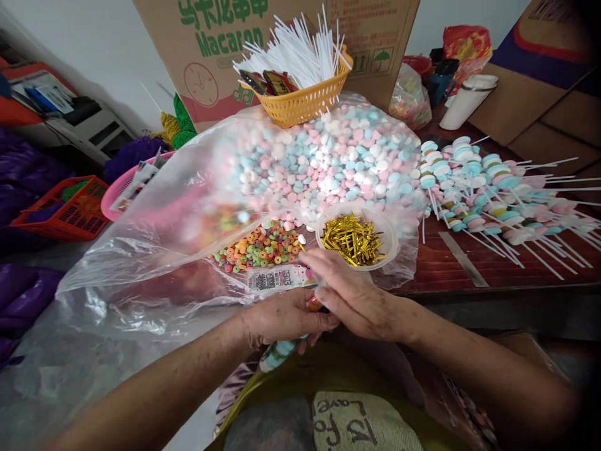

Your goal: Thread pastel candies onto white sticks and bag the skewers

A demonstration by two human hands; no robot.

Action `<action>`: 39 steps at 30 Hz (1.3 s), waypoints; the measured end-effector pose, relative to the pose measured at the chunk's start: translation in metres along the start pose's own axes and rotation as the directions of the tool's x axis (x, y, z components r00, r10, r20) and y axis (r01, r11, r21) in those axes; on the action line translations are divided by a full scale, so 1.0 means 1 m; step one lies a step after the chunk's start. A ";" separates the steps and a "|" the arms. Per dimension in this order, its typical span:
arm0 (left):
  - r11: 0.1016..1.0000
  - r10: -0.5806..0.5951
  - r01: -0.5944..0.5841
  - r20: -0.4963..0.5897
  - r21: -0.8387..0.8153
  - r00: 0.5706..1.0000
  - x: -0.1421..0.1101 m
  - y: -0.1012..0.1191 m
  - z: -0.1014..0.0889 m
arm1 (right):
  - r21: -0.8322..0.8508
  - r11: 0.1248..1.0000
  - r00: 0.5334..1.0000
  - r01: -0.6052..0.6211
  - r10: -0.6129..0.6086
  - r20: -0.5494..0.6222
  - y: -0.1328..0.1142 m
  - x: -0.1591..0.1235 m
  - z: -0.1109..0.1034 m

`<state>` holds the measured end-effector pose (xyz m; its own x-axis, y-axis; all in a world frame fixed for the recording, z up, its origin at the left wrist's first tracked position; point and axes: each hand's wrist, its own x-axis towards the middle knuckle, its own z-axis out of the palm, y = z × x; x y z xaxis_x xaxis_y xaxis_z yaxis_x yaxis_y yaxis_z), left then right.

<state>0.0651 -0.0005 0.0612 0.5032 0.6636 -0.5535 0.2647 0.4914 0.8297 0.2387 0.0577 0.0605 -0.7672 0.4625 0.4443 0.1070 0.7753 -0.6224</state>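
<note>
My left hand (286,313) is closed round a marshmallow skewer (277,356), whose blue and white end sticks out below the fingers. The skewer looks wrapped in clear plastic with a coloured print. Over its upper end lies my right hand (354,297), fingers together and thumb pressed in against the left hand. What the right fingers pinch is hidden. Just beyond them stands a clear round tub (393,241) of gold twist ties (352,239). To its left, coloured cereal rings (263,247) lie in a heap, with a printed label (282,277) in front.
Clear plastic sheeting (141,250) spreads across the table, under pink, blue and white marshmallows (319,163). An orange basket (305,106) of white sticks (300,53) stands behind. Finished marshmallow skewers (493,194) pile up at right, near a white tumbler (469,100). A cardboard box (370,31) rises at the back.
</note>
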 end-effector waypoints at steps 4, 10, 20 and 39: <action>0.999 0.047 -0.039 -0.240 0.038 0.970 -0.002 -0.004 0.003 | 0.165 0.894 0.900 -0.417 0.432 -0.065 -0.003 -0.014 0.006; 0.914 0.211 -0.009 -0.457 0.406 0.864 -0.002 -0.007 0.011 | 0.323 0.755 0.810 -0.571 0.581 0.073 -0.005 -0.018 0.033; 0.940 0.214 -0.123 -0.269 0.317 0.939 -0.012 -0.016 0.005 | 0.301 0.821 0.873 -0.485 0.471 0.124 -0.012 -0.029 0.045; 0.983 -0.016 -0.010 0.135 0.183 0.991 -0.030 -0.018 -0.015 | -0.490 0.775 0.883 0.399 -0.179 0.435 -0.011 -0.021 0.040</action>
<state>0.0331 -0.0207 0.0621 0.6053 0.5738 -0.5516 0.4062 0.3732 0.8341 0.2283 0.0218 0.0321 -0.9712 0.0823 0.2234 0.0867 0.9962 0.0100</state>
